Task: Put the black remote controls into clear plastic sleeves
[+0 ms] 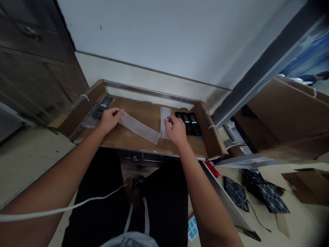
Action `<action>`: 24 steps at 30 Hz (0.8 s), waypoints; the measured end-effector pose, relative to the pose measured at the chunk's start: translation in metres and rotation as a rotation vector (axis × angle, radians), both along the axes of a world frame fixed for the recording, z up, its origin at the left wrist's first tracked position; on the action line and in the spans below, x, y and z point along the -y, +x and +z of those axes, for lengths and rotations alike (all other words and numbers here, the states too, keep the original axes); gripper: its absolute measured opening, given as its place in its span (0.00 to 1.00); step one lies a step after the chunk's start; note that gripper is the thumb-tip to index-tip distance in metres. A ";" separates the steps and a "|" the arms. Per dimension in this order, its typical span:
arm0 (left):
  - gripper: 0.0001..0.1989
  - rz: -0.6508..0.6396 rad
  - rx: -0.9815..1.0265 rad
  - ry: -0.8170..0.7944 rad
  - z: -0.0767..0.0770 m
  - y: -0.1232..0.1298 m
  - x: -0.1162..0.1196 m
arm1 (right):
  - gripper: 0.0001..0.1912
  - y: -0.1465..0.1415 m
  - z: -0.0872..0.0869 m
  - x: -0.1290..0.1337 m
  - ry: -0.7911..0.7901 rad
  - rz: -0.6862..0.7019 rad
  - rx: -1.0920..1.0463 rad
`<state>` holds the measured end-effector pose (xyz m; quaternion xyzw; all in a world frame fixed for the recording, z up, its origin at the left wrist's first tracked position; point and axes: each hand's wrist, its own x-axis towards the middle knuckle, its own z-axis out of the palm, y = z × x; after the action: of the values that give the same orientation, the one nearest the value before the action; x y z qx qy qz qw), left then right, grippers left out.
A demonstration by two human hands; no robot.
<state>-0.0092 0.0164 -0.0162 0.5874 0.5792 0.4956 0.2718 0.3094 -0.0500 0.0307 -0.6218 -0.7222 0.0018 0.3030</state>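
A long, narrow, whitish translucent plastic sleeve (140,128) slants across the cardboard-lined work surface (138,106). Its upper left end is pinched between the thumb and fingers of my left hand (110,120). My right hand (176,129) is over a pile of similar whitish sleeves (164,116), fingers curled together; whatever is between its fingertips is hidden. Just right of that hand lie several black cylindrical items (191,123) with small white labels, side by side. Left of my left hand, a black item in a clear bag (102,106) rests by the cardboard side wall.
Upright cardboard walls close off the left side (77,108) and right side (209,130) of the surface. A white cable (77,206) crosses over my lap. Dark patterned pieces (257,188) lie on the floor at right, below a large cardboard box (288,116).
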 end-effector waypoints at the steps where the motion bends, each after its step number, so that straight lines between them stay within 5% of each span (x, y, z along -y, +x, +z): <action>1: 0.16 -0.019 0.027 -0.016 0.001 0.002 0.001 | 0.17 -0.007 0.000 0.004 -0.020 0.093 -0.028; 5: 0.15 -0.049 0.086 -0.056 0.012 0.009 0.010 | 0.21 -0.035 -0.003 0.008 -0.138 0.217 -0.049; 9: 0.15 -0.042 0.039 0.045 0.040 0.013 0.016 | 0.22 -0.043 -0.001 0.000 -0.272 0.231 -0.066; 14: 0.13 -0.012 -0.049 0.230 0.090 0.019 -0.007 | 0.22 -0.034 0.006 -0.002 -0.463 0.396 -0.445; 16: 0.13 0.021 0.021 0.237 0.097 0.025 -0.023 | 0.23 -0.033 0.003 -0.002 -0.480 0.330 -0.626; 20: 0.15 0.120 0.186 0.026 0.066 0.040 -0.031 | 0.20 -0.044 -0.014 -0.013 -0.392 -0.047 -0.746; 24: 0.11 -0.055 -0.089 0.004 0.009 0.045 -0.007 | 0.15 -0.063 -0.031 -0.018 -0.355 -0.148 -0.643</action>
<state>0.0362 0.0231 -0.0068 0.6251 0.5735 0.4624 0.2581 0.2463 -0.0319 0.0001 -0.6828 -0.5316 0.3001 0.4013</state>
